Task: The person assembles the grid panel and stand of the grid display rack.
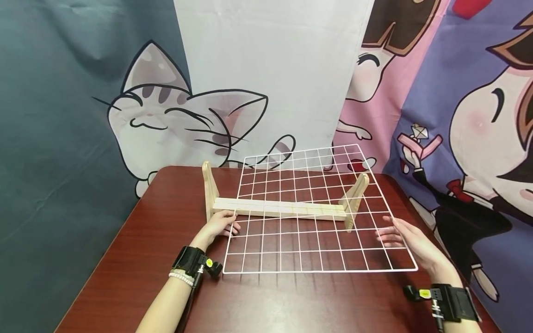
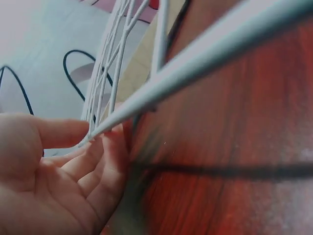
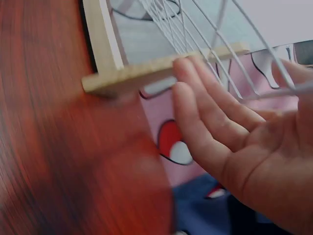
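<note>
A white wire grid panel point(image 1: 320, 271) is held tilted above the table, its far edge higher than its near one. On the panel's left edge, my left hand point(image 1: 218, 225) pinches the rim wire point(image 2: 195, 63) between thumb and fingers. My right hand point(image 1: 410, 236) holds the right edge, thumb over the wire and the other fingers point(image 3: 210, 122) stretched loosely beneath the grid. Behind and below the panel, seen through its mesh, a pale wooden frame stands on the table: a crossbar point(image 1: 287, 209) between a left end piece point(image 1: 209, 185) and a right end piece point(image 1: 358, 192).
The reddish-brown table point(image 1: 137, 259) has rounded far corners. A cloth backdrop point(image 1: 266, 55) with cartoon figures hangs right behind it. Each wrist wears a black strap with a small camera; the left strap point(image 1: 189, 260) sits beside a beaded bracelet point(image 1: 181, 277).
</note>
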A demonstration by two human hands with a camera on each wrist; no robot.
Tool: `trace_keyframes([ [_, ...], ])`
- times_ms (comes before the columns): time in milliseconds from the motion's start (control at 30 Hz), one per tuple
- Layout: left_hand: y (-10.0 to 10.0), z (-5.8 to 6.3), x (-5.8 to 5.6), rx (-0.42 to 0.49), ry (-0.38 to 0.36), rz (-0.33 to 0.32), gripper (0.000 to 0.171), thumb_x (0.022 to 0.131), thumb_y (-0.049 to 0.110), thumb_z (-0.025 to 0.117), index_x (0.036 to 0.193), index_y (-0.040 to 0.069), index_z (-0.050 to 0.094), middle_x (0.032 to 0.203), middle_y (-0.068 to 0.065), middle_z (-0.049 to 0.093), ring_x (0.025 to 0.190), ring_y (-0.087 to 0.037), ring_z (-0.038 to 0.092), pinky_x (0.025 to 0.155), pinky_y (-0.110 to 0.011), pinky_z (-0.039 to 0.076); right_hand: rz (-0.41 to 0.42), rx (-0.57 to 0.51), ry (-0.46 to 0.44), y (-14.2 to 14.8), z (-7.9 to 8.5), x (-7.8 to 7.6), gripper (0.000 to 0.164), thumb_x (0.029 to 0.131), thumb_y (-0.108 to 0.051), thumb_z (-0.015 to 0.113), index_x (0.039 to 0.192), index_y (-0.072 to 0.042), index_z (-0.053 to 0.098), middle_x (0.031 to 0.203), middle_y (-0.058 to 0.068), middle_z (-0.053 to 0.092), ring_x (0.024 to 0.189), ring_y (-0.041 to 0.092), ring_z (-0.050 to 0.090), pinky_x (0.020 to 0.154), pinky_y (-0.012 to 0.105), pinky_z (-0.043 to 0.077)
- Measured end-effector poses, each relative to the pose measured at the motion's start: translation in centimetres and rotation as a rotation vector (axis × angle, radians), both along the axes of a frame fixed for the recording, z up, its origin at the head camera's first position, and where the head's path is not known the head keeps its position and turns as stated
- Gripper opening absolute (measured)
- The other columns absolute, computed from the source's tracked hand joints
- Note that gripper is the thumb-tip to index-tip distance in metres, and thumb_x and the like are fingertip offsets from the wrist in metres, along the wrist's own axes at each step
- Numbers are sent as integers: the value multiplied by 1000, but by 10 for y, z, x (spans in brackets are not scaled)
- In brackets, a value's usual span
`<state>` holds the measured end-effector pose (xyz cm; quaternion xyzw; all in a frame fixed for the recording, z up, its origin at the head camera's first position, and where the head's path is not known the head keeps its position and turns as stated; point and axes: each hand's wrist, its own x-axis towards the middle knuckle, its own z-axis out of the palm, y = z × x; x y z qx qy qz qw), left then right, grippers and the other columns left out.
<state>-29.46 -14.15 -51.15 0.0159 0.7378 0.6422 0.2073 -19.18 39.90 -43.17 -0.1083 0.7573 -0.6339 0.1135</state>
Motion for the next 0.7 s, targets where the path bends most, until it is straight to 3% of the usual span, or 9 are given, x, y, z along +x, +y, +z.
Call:
trace_keyframes([
  [100,-1,-1,-4,53,-44,39,44,103,14,40,139,-10,33,72,1,68,58,-7,62,52,-22,54,-28,-88,-47,-4,-4,-6,33,108,-24,26,120,-35,54,96,-7,74,84,8,72,71,24,60],
  [233,0,-2,-6,53,-63,67,43,103,16,44,138,-7,35,70,3,65,56,-7,60,50,-20,50,-96,-146,-93,-12,-4,-8,26,107,-29,32,115,-35,57,87,-7,72,68,3,66,58,17,54],
  [333,2,-4,-3,43,-54,66,38,101,12,46,134,-7,38,68,2,61,54,-6,57,49,-20,50,-132,-175,-54,-17,-6,-5,23,106,-29,34,113,-30,56,82,-6,70,58,1,58,43,15,37],
  [433,3,-3,0,16,-27,69,34,99,6,46,131,-7,39,66,1,58,52,-7,55,47,-20,49,-167,-189,17,-21,-9,0,22,106,-25,35,111,-24,56,79,-6,70,52,0,54,38,21,22],
  [533,3,5,1,-2,9,90,33,98,2,46,129,-6,39,65,0,57,50,-7,54,46,-20,49,-194,-202,75,-24,-10,2,21,105,-21,36,111,-20,56,76,-6,69,49,0,53,38,27,17],
  [600,4,14,2,-1,45,92,34,97,2,47,129,-6,39,65,-1,56,50,-8,54,45,-20,49,-202,-214,96,-22,-8,2,20,105,-21,37,113,-18,55,77,-7,69,49,1,55,36,25,20],
  [700,5,31,-1,19,97,83,34,96,0,46,129,-6,37,65,-2,55,50,-7,53,46,-20,49,-188,-251,152,-20,-2,1,21,105,-18,36,116,-14,54,78,-5,70,50,3,57,37,30,13],
])
